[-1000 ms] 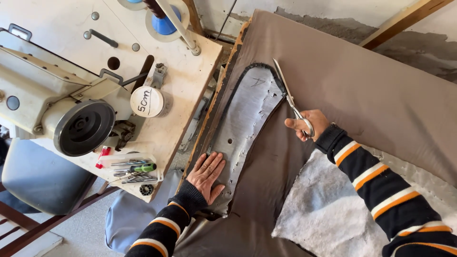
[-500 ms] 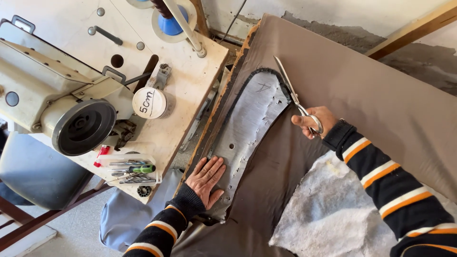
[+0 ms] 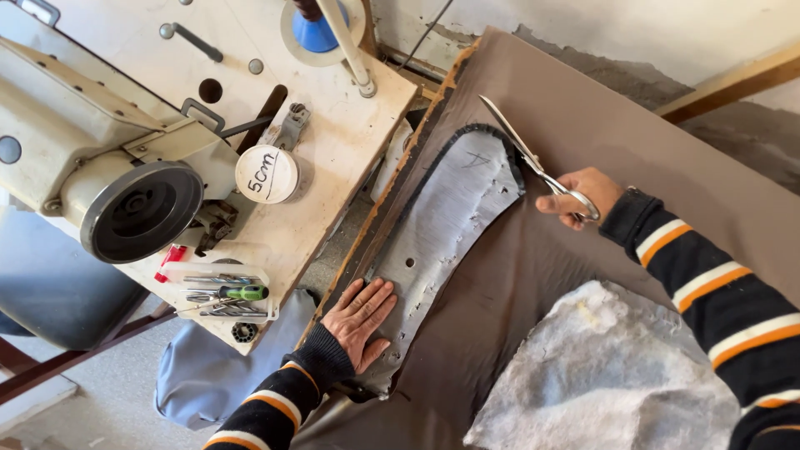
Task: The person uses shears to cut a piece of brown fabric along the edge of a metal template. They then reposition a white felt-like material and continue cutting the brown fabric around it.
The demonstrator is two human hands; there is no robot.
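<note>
Brown cloth [image 3: 600, 150] covers the sloping work surface across the right and middle of the view, the largest thing in sight. To its left stands a pale table [image 3: 333, 167] carrying a cream sewing machine [image 3: 92, 158] with a dark handwheel facing the camera. A lump of grey-white wadding [image 3: 608, 375] lies on the cloth at the lower right. Along the cloth's left edge lies a long grey template [image 3: 442, 225], rounded at its far end, with a dark stitched border around that end and small holes along its length.

The left hand [image 3: 358, 321] rests flat on the near end of the template, palm down, its fingers spread and pressing the piece onto the cloth. The right hand [image 3: 579, 196] holds large metal scissors [image 3: 529, 154] by the handles, fingers curled through the loops and closed around them; the blades are parted and point up and left, just beside the template's rounded far end, over the cloth.

On the table near the handwheel sits a round white lid [image 3: 267, 173] with handwriting on it, and nearer the front edge a small clear tray of tools [image 3: 221, 292] holds a green-handled screwdriver.
</note>
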